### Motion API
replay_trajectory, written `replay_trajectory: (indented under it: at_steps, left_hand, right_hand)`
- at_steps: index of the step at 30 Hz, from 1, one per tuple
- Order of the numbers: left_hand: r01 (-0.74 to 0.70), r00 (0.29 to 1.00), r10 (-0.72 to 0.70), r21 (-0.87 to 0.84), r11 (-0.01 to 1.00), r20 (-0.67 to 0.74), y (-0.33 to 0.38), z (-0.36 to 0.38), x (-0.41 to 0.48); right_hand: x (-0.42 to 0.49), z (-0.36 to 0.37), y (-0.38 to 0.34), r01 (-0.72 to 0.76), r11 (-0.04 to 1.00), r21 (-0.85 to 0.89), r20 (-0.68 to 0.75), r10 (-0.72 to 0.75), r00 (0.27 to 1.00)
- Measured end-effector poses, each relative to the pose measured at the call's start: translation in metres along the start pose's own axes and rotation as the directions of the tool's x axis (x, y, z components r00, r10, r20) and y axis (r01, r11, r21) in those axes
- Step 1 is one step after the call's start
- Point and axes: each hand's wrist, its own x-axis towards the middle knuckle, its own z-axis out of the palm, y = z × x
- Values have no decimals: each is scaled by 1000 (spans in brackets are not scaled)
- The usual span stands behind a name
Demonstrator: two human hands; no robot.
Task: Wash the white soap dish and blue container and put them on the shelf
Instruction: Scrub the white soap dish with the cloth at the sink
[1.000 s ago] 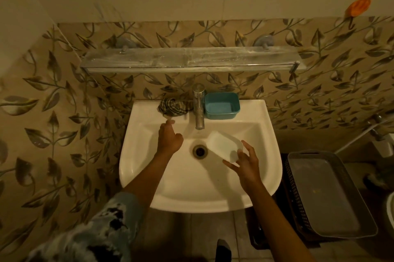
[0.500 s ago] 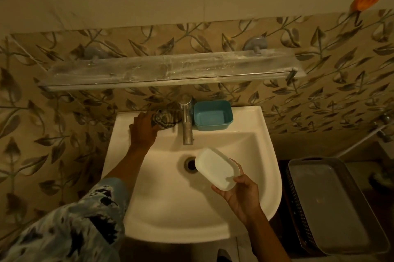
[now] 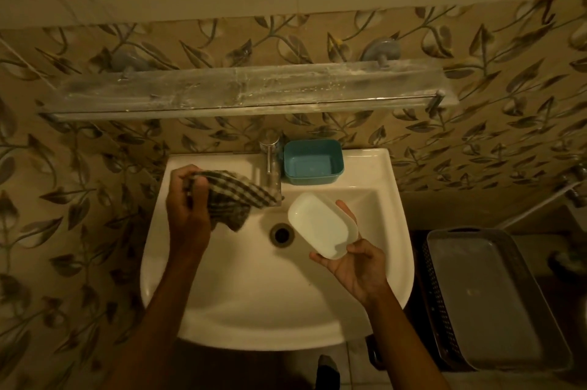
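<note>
Right hand (image 3: 357, 265) grips white soap dish (image 3: 320, 226) over sink (image 3: 222, 294); left hand (image 3: 187, 199) clutches checked cloth (image 3: 236, 196). Blue container (image 3: 313, 162) untouched at sink's back edge; shelf (image 3: 222, 94) bare. Early stage.

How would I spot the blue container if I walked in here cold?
Find the white sink under the long glass shelf. On its back ledge, just right of the metal tap, sits the blue container: an open, rounded rectangular tub, the only teal thing there.

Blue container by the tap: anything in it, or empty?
Empty, as far as the view shows. The blue container sits upright on the sink ledge beside the tap, and its bare inside bottom is visible.
</note>
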Motion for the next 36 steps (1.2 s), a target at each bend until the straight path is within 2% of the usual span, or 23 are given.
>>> replay_trajectory:
  at_steps: [3, 6, 9, 12, 14, 18, 20, 23, 27, 28, 30, 31, 32, 33, 36]
  left_hand:
    - [44, 999, -43, 56, 997, -15, 26, 37, -31]
    - [10, 999, -25, 314, 949, 43, 35, 78, -62]
    - [76, 966, -177, 451, 889, 186, 33, 101, -87]
    - [40, 947, -176, 447, 894, 269, 25, 101, -98]
    - [12, 935, -174, 461, 888, 310, 23, 99, -102]
    - [92, 957, -219, 514, 853, 191, 25, 89, -100]
    - [82, 971, -191, 551, 831, 143, 26, 83, -92]
    - [-33, 942, -178, 607, 794, 285, 31, 86, -91]
    - [-100, 882, -124, 438, 894, 455, 41, 90, -95]
    - [-149, 827, -88, 367, 918, 555, 41, 88, -94]
    - [-251, 652, -7, 225, 942, 758, 38, 83, -98]
    - [-298, 581, 26, 183, 937, 814, 36, 79, -100]
    - [-356, 550, 60, 169, 919, 833, 35, 76, -101]
    - [-435, 550, 103, 179, 882, 829, 32, 74, -101]
    - [-665, 595, 263, 282, 691, 760, 26, 78, -97]
  right_hand:
    - [1, 11, 4, -69, 998, -12, 84, 70, 994]
    - [2, 25, 15, -83, 994, -73, 133, 92, 987]
    - [2, 31, 24, -72, 989, -132, -27, 69, 997]
    - [-3, 25, 27, -36, 987, -155, -118, 18, 993]
    - [-6, 22, 29, -10, 995, -97, -147, -4, 989]
    - [-15, 22, 38, -10, 1000, 19, -158, 13, 987]
    - [-16, 21, 41, -13, 999, 32, -146, 18, 989]
    - [-16, 23, 43, -35, 999, -39, -182, 27, 983]
    - [-13, 22, 36, -32, 993, -116, -291, -3, 957]
    - [-13, 21, 31, -41, 993, -111, -311, 4, 950]
    - [-16, 19, 23, -93, 992, -90, -305, 62, 950]
    - [-18, 18, 19, -126, 989, -75, -303, 98, 948]
    - [-20, 16, 19, -151, 986, -66, -308, 124, 943]
    - [-21, 16, 19, -163, 985, -52, -309, 139, 941]
    - [-21, 17, 21, -156, 987, -47, -295, 135, 946]
